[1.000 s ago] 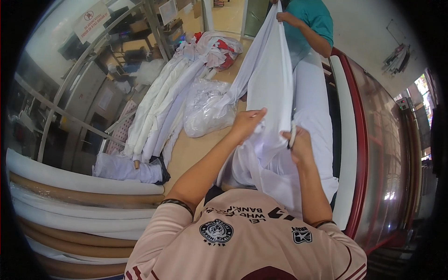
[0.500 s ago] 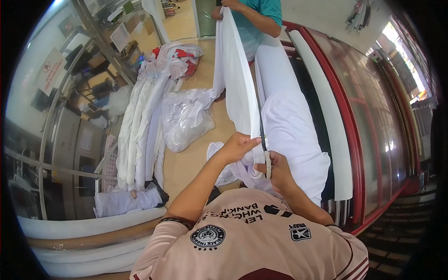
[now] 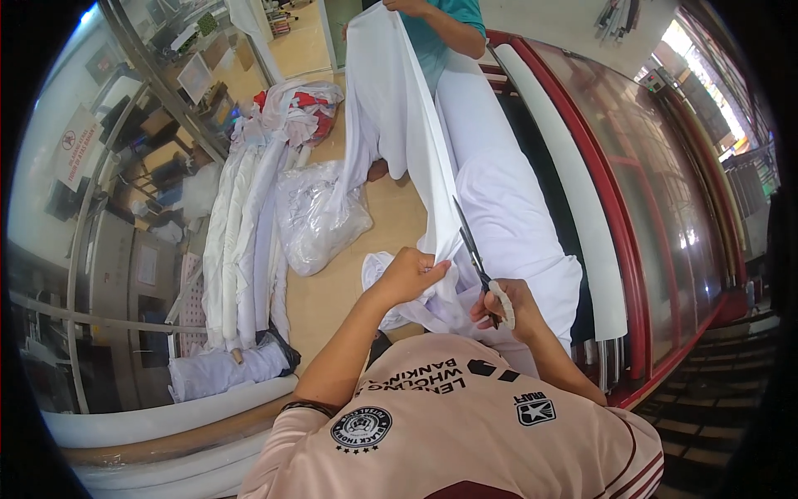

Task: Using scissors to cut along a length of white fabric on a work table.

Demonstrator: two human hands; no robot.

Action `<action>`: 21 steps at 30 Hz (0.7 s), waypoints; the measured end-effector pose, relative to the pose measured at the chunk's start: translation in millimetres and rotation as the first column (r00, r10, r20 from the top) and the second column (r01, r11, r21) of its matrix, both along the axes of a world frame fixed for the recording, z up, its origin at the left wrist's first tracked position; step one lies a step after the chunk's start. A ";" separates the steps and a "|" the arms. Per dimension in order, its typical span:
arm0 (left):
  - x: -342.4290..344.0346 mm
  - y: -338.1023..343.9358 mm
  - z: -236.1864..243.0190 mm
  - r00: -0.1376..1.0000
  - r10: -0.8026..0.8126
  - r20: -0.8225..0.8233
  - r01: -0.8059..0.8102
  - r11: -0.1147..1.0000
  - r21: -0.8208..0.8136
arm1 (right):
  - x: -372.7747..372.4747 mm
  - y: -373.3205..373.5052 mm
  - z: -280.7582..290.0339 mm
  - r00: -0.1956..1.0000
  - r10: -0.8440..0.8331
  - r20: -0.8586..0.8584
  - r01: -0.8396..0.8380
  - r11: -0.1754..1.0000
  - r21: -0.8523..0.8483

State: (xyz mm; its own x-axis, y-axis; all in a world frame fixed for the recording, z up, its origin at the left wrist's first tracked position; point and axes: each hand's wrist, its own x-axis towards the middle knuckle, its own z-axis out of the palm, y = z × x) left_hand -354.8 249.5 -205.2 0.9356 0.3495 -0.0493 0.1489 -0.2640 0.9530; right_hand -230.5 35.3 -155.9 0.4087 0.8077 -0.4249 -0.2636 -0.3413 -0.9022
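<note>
A long white fabric [image 3: 391, 108] stretches from a co-worker's hand [image 3: 409, 7] at the top down to me. My left hand [image 3: 411, 276] pinches its edge near the lower end. In my right hand [image 3: 515, 309] is a pair of dark scissors [image 3: 472, 251], the handle wrapped in pale material. Its long blades point away from me along the fabric's right edge and look slightly apart. Loose white folds hang below and between my two hands.
A thick white fabric roll [image 3: 482, 125] lies to the right, beside a red-framed panel [image 3: 582, 150]. On the left are a clear plastic bag [image 3: 320, 220], several upright-looking white rolls [image 3: 237, 249] and a heap of red and white cloth [image 3: 303, 112]. More rolls [image 3: 183, 407] lie at lower left.
The scissors have swung into clearer view, their blades now showing beside the fabric. My right hand has moved slightly right and away from my left. The fabric hangs more spread out.
</note>
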 end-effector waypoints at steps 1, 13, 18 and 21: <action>-1.1 -1.3 -0.5 1.000 -0.004 0.003 0.004 1.000 0.001 | -0.3 -3.6 1.0 0.998 0.049 0.034 -0.048 0.998 -0.030; -17.3 -14.9 -17.5 0.998 0.066 -0.010 -0.060 0.950 0.306 | -17.4 26.7 1.2 0.989 0.076 -0.130 -0.073 0.997 0.027; -40.5 -42.5 -33.8 0.999 0.053 -0.007 -0.049 0.957 0.286 | 40.0 111.3 22.6 0.994 -0.025 -0.110 0.038 0.993 0.110; -71.5 -53.6 -43.0 0.994 0.058 -0.094 -0.036 0.975 0.221 | 77.1 181.9 43.1 1.000 0.017 -0.009 -0.015 0.989 0.148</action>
